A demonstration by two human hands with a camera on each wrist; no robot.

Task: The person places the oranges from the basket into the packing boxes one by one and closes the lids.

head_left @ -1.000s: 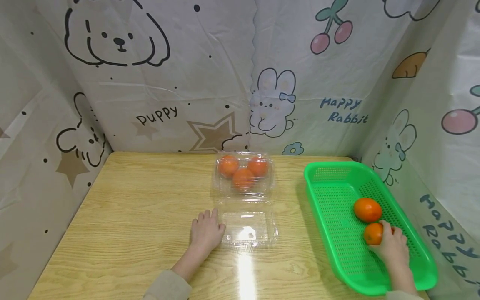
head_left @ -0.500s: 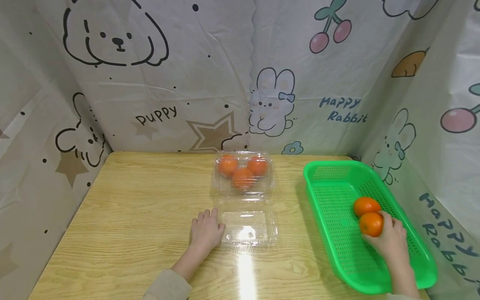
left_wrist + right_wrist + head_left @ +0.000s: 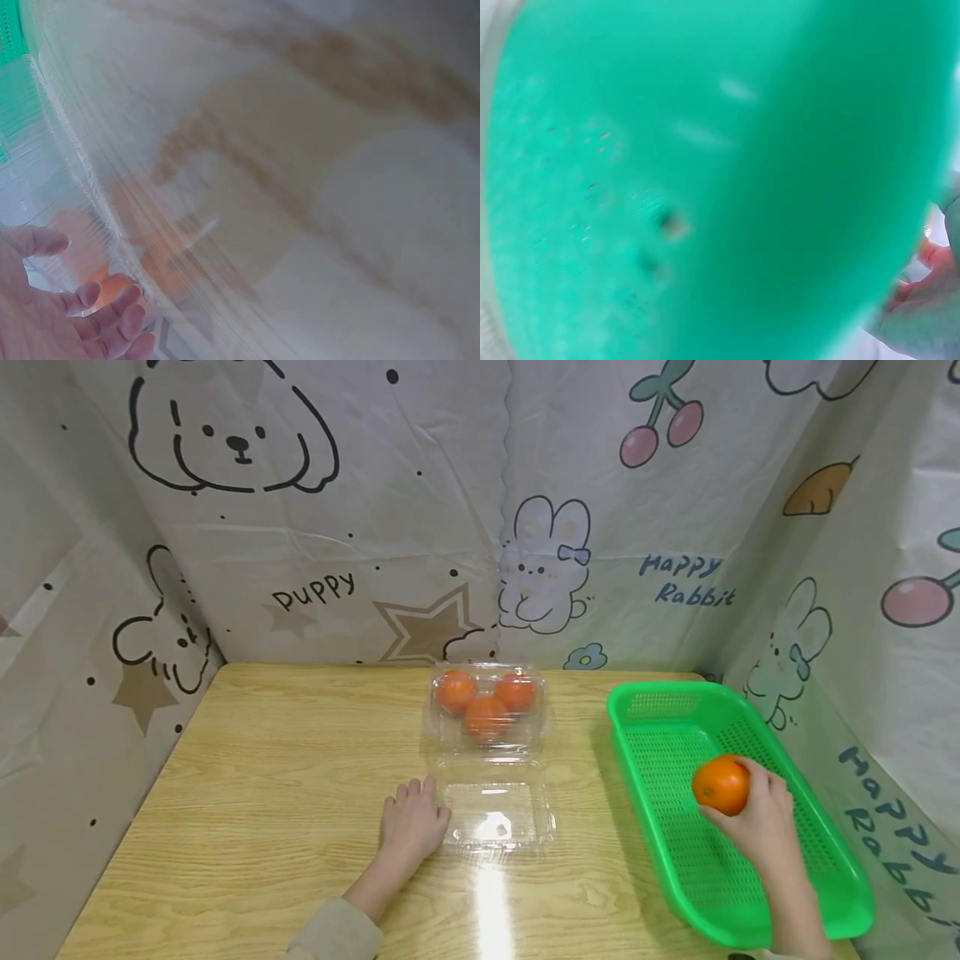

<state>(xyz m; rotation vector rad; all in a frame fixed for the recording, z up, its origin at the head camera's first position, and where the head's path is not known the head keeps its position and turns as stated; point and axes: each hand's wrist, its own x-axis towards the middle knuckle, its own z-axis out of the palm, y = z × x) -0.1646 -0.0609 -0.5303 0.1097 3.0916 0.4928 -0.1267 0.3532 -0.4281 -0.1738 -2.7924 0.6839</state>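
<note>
The right hand [image 3: 761, 818] curls its fingers round a smooth round orange [image 3: 721, 784] above the green perforated plastic basket [image 3: 675, 739], while the left hand [image 3: 411, 822] rests flat, fingers relaxed, touching the clear ribbed clamshell lid [image 3: 497, 812].

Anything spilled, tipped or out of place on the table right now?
Nothing stands out. The clear clamshell lies open with three oranges inside; the right hand holds one orange over the green basket.

Place: we see a small staged booth.
Sign: cartoon sheets [image 3: 420, 518] wall the wooden table [image 3: 247, 793], upper frame.
</note>
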